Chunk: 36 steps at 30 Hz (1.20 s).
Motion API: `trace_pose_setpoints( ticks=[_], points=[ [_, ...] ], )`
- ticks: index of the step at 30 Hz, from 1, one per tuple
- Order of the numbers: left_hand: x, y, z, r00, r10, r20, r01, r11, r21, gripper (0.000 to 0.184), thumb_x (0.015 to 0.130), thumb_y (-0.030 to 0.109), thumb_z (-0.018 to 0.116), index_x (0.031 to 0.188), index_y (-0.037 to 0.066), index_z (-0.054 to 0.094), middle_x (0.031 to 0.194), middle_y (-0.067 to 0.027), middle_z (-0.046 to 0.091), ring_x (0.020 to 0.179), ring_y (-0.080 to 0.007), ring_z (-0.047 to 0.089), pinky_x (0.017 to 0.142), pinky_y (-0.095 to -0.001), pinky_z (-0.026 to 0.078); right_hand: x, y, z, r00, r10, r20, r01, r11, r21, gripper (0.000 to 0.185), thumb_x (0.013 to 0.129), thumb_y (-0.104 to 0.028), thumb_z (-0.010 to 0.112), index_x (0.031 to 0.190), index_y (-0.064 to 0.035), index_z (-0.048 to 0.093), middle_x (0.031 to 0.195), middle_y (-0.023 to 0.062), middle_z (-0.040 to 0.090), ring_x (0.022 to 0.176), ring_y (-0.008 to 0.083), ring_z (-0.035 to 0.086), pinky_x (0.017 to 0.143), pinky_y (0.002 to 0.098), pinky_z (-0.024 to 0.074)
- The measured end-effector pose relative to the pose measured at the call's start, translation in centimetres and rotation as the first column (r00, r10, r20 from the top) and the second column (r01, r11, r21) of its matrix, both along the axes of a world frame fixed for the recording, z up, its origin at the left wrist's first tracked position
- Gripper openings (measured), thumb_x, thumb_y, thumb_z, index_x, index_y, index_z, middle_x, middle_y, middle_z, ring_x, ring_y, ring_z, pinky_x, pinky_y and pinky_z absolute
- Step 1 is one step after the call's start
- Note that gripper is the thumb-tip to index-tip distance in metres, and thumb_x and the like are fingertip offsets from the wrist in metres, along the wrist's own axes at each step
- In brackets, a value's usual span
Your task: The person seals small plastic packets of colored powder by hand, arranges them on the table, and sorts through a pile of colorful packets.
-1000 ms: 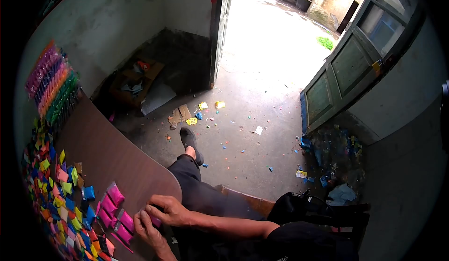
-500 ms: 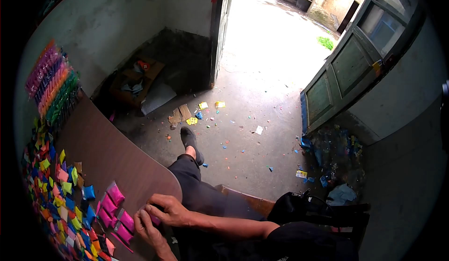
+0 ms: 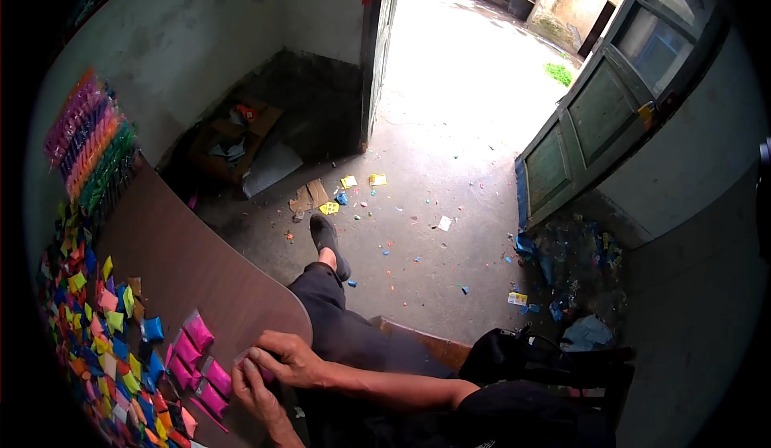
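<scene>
My left hand (image 3: 259, 404) and my right hand (image 3: 289, 358) meet at the rounded near edge of the brown table (image 3: 201, 263). Fingers of both hands are pinched together on a small packet, mostly hidden, with a bit of pink showing between them. Just left of the hands lie several bright pink packets (image 3: 198, 331) in two rows, with a thin pink strip by them. Further left is a large spread of small packets (image 3: 108, 360) in many colours.
Bundles of coloured packets (image 3: 92, 143) stand at the table's far left end. A cardboard box (image 3: 241, 139) sits by the wall. Scraps litter the floor (image 3: 418, 247). A black bag (image 3: 498, 357) is at the right, below the open door (image 3: 602, 118).
Both hands stay nearly in place, with only slight finger movement at the pinched packet. The pink packets have not moved.
</scene>
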<state>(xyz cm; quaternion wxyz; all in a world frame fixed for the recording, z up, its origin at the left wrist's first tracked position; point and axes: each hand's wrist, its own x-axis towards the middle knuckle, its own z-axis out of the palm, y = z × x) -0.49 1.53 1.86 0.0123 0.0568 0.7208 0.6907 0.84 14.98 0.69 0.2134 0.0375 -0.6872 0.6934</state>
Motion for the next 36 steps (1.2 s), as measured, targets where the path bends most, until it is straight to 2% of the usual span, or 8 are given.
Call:
trace_pose_setpoints(
  ticks=[5,13,22,24,27,29,30,36],
  points=[
    [0.0,-0.1,-0.7,0.997,-0.018,-0.071,0.015,0.999,-0.05,0.026,0.106,0.023,0.054,0.1,-0.002,0.061,0.096,-0.0066,0.063,0.089,-0.0148,0.055,0.079,-0.0282,0.045,-0.1,-0.2,-0.1,0.999,-0.009,-0.043,0.012,0.997,0.072,0.015,0.1,-0.01,0.06,0.1,0.0032,0.066,0.084,0.0167,0.059,0.078,0.0314,0.062,0.068,0.038,0.0486],
    [0.2,-0.7,-0.4,0.994,-0.088,-0.059,0.073,0.973,-0.219,0.03,0.106,0.026,0.055,0.104,-0.003,0.062,0.097,-0.0117,0.064,0.09,-0.0175,0.057,0.079,-0.0316,0.047,0.0,-0.4,0.0,0.998,-0.064,0.017,0.065,0.995,-0.074,0.012,0.099,-0.009,0.063,0.097,0.0026,0.066,0.083,0.0156,0.058,0.076,0.0277,0.061,0.066,0.0358,0.048],
    [0.6,-0.2,-1.3,0.996,0.09,-0.001,-0.09,0.996,-0.006,0.034,0.107,0.026,0.055,0.114,-0.006,0.063,0.109,-0.0135,0.068,0.098,-0.0201,0.062,0.087,-0.0313,0.05,-0.5,-0.4,0.4,0.999,-0.052,-0.008,0.052,0.996,0.074,0.017,0.098,-0.014,0.064,0.094,0.0022,0.064,0.081,0.0177,0.059,0.075,0.0298,0.063,0.065,0.0388,0.0488],
    [0.6,-0.3,-1.1,0.991,0.118,0.06,-0.113,0.99,-0.078,0.034,0.106,0.027,0.058,0.115,-0.006,0.064,0.111,-0.0132,0.068,0.1,-0.0199,0.061,0.087,-0.0317,0.05,-0.5,-0.4,0.3,0.998,-0.035,0.052,0.034,0.999,0.018,0.022,0.098,-0.017,0.063,0.085,0.0013,0.061,0.077,0.021,0.057,0.07,0.0378,0.06,0.064,0.044,0.0471],
    [1.0,-0.5,-2.2,0.978,0.186,0.095,-0.184,0.982,-0.033,0.027,0.103,0.027,0.063,0.102,0.0,0.066,0.096,-0.0017,0.065,0.087,-0.0117,0.057,0.075,-0.0274,0.047,-0.2,0.0,0.9,0.987,-0.038,0.153,0.053,0.994,-0.098,0.021,0.098,-0.016,0.066,0.083,-0.001,0.064,0.072,0.0159,0.057,0.064,0.0257,0.059,0.059,0.0388,0.0455],
    [-0.1,-0.3,0.1,0.997,0.058,0.05,-0.054,0.996,-0.077,0.025,0.102,0.024,0.064,0.085,0.006,0.058,0.074,0.0071,0.046,0.07,-0.0067,0.041,0.058,-0.028,0.032,-1.3,-0.6,0.2,0.988,-0.09,0.124,0.104,0.988,-0.117,0.015,0.098,-0.012,0.065,0.09,-0.0002,0.068,0.073,0.0129,0.06,0.066,0.0216,0.059,0.061,0.035,0.048],
    [-0.6,-0.6,0.9,1.0,-0.001,-0.004,0.001,0.991,-0.131,0.025,0.102,0.021,0.063,0.084,0.006,0.059,0.074,0.0069,0.046,0.07,-0.0067,0.04,0.058,-0.0285,0.032,-1.5,-0.6,1.0,0.986,-0.073,0.148,0.091,0.989,-0.117,0.017,0.1,-0.014,0.064,0.091,0.0001,0.068,0.073,0.0076,0.059,0.068,0.0127,0.055,0.062,0.0315,0.0463],
    [0.4,0.4,0.6,0.999,0.031,0.022,-0.029,0.997,-0.073,0.024,0.103,0.02,0.062,0.087,0.003,0.061,0.074,0.0074,0.048,0.069,-0.0043,0.039,0.058,-0.0253,0.03,-0.2,0.2,1.4,0.987,-0.04,0.154,0.042,0.999,-0.013,0.017,0.099,-0.014,0.065,0.094,0.0022,0.065,0.076,0.0146,0.059,0.065,0.0228,0.057,0.06,0.0351,0.0458]
  ],
)
